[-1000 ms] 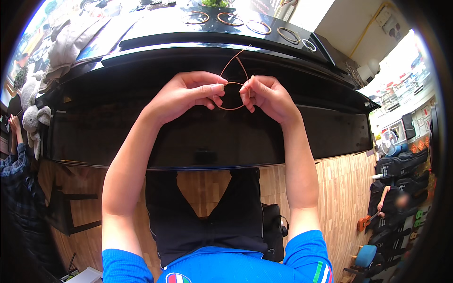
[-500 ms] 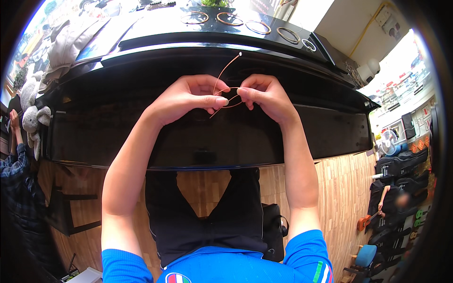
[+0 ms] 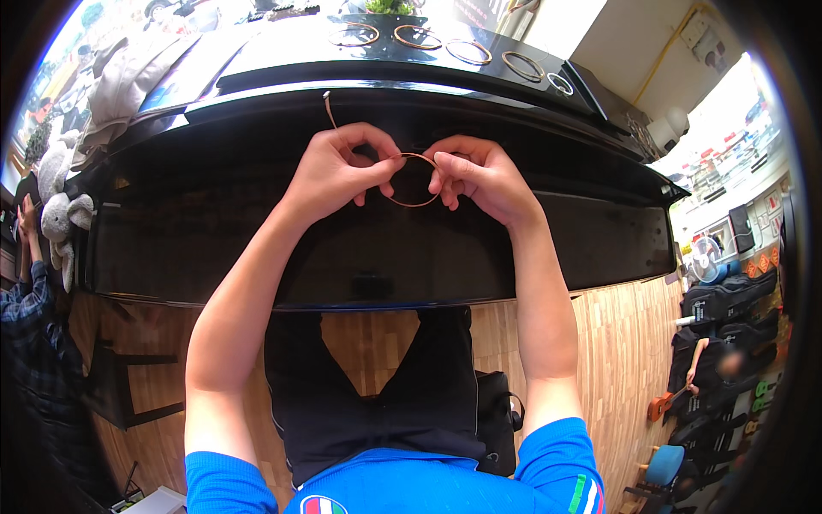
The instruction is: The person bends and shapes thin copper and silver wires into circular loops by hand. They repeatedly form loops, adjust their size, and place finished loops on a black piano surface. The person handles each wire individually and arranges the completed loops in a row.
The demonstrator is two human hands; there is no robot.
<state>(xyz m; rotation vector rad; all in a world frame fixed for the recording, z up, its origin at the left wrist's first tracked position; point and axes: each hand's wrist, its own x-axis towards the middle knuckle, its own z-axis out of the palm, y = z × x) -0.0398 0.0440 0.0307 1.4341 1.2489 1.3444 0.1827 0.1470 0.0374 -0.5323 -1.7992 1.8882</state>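
A thin copper-coloured guitar string [image 3: 416, 206] is bent into a round loop above the black, glossy piano lid [image 3: 582, 236]. My left hand [image 3: 342, 176] pinches the loop's left side between thumb and fingers. From behind that hand, a free length of the string sticks up, ending in a small pale tip. On the loop's right side, my right hand [image 3: 486, 178] has its thumb and index finger closed on the string. My curled fingers hide parts of the loop.
Several coiled strings [image 3: 378, 34] lie in a row on the piano's upper ledge, by a green plant [image 3: 390, 6]. A grey plush toy [image 3: 58, 214] hangs at the left end. People sit at both sides; the right one holds a small orange ukulele [image 3: 659, 405]. Black instrument bags [image 3: 728, 297] stand at right.
The string's loop has become rounder and more closed. Its free end has swung from above the middle to the left, behind my left hand, which has turned slightly. My right hand has barely moved.
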